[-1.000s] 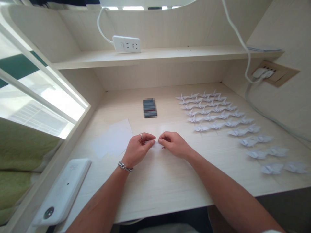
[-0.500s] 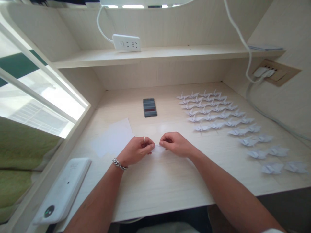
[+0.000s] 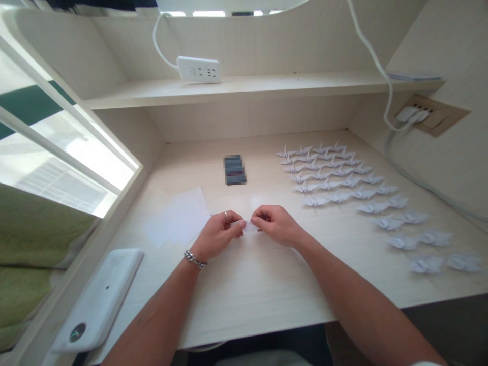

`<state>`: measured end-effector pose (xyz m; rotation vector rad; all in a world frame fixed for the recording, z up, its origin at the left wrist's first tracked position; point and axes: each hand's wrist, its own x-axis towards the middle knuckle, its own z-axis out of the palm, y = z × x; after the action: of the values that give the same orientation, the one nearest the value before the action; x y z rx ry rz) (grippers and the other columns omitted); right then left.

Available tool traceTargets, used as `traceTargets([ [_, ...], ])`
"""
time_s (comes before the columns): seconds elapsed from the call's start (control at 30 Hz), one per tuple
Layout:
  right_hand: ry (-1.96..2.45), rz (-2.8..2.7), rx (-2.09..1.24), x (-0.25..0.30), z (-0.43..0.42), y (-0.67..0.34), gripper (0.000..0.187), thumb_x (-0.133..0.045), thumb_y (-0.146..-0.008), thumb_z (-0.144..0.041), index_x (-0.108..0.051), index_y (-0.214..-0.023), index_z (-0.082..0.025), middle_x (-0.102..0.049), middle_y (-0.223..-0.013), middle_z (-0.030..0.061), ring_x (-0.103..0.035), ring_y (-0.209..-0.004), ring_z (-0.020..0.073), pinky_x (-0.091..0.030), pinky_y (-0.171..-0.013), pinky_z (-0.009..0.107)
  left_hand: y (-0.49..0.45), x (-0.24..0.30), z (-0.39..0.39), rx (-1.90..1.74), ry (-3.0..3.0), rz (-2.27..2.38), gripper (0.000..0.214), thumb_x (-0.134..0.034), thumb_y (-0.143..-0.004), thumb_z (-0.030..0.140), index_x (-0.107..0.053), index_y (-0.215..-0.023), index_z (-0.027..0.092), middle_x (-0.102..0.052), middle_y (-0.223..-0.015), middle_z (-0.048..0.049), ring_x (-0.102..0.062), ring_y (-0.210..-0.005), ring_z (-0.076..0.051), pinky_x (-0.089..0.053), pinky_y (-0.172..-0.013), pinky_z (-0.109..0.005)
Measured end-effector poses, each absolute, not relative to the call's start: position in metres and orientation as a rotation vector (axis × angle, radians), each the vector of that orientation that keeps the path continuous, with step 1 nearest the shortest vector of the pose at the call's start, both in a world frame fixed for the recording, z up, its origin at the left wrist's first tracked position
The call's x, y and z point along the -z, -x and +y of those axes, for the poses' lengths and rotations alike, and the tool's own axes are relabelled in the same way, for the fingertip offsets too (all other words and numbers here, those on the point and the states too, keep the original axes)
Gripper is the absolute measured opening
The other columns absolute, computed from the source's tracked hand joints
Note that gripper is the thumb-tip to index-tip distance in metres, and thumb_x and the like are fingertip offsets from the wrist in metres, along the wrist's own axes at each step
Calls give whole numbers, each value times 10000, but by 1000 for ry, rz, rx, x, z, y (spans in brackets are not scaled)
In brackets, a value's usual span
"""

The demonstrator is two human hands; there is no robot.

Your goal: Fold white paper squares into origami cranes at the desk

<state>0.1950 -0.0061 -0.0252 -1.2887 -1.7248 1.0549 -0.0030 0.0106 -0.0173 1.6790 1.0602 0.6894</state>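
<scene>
Left hand (image 3: 221,234) and right hand (image 3: 276,225) are pinching a small white paper piece (image 3: 250,227), which is sitting between both grips. Pinching lightly and lining up edges is likely giving cleaner creases.

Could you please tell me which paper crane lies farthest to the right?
The right crane of the pair nearest the desk's front edge; all the others lie farther left.
</scene>
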Motion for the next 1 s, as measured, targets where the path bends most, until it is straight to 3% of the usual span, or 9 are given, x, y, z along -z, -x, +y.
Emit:
traceTargets([
  [0.2,1235,-1849,-1076,24,-8,-193,143,-578,-828,-287,-662,-798,-174,-656,-743,11,-553,-674,127,-405,-619,237,0,19,9,-658,-1675,1086,195,-624,-800,360,-648,-790,167,-669,-674,-26,-647,-640,-159,-495,-606,-259],
  [0.3,1264,-1735,-1025,25,-8,-189,153,-556,-842,-291,-631,-782,-173,-625,-717,3,-532,-652,123,-396,-602,236,-2,19,10,-800,-1527,1084,230,-672,-768,371,-639,-858,162,-666,-682,-19,-647,-641,-156,-505,-621,-266],
  [0.4,1288,-1582,-1011,28,-8,-182,165,-550,-845,-310,-608,-774,-173,-607,-705,-1,-527,-643,124,-405,-602,240,-5,21,9,-820,-1537,1068,240,-720,-728,368,-639,-807,157,-674,-708,-23,-632,-652,-152,-500,-614,-262],
  [0.5,1262,-1454,-1037,30,-8,-176,174,-561,-838,-328,-618,-793,-170,-633,-740,15,-559,-688,137,-437,-632,247,-8,23,8,-835,-1595,1092,231,-710,-737,374,-641,-743,154,-675,-719,-27,-618,-652,-145,-495,-614,-258],
  [0.77,1168,-1439,-1187,32,-6,-174,138,-632,-786,-288,-655,-810,-154,-688,-778,34,-631,-742,154,-489,-700,274,-8,26,11,-1101,-1455,1124,219,-707,-751,342,-634,-810,144,-664,-744,-20,-628,-681,-129,-513,-657,-247],
  [0.9,1155,-1357,-1211,34,-5,-177,273,-669,-767,-333,-629,-973,-158,-688,-819,44,-648,-757,161,-511,-683,281,-8,25,8,-1059,-1441,1100,235,-708,-752,350,-647,-823,135,-676,-752,-32,-651,-684,-145,-563,-677,-288],
  [1.0,1158,-1349,-1167,35,-4,-179,268,-659,-777,-343,-648,-978,-166,-688,-851,52,-650,-734,159,-527,-674,290,-9,22,5,-1000,-1422,1074,265,-710,-743,367,-672,-854,129,-701,-798,-56,-674,-730,-177,-592,-701,-334],
])
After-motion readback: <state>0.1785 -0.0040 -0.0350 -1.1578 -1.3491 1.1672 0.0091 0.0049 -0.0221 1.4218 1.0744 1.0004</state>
